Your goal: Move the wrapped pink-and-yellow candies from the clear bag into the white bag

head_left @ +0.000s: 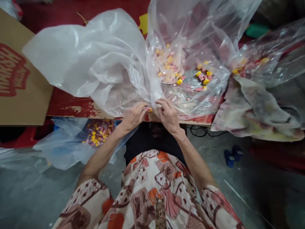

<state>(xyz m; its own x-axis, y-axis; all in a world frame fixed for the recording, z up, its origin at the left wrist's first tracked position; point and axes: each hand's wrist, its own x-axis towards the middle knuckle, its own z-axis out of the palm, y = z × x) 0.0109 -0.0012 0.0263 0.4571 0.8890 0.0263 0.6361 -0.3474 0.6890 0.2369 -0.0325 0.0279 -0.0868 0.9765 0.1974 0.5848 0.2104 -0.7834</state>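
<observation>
At the front edge of the red table, my left hand (134, 115) pinches a small red piece with a yellow end (149, 109) between thumb and fingers. Close beside it, my right hand (167, 115) has its fingers curled at the lower edge of a clear plastic bag (202, 103). Whether those fingers grip anything is hidden. Several pink-red pieces with yellow ends (170, 65) lie in or under the clear plastic. A large milky plastic bag (95, 60) spreads out beyond my left hand.
A cardboard box (30, 105) stands at the left. Below the table edge, an open plastic bag (64, 143) holds many yellow and pink pieces (98, 132). A stained cloth (262, 111) hangs over the right edge. Blue slippers (230, 157) and a dark cable (200, 130) lie on the floor.
</observation>
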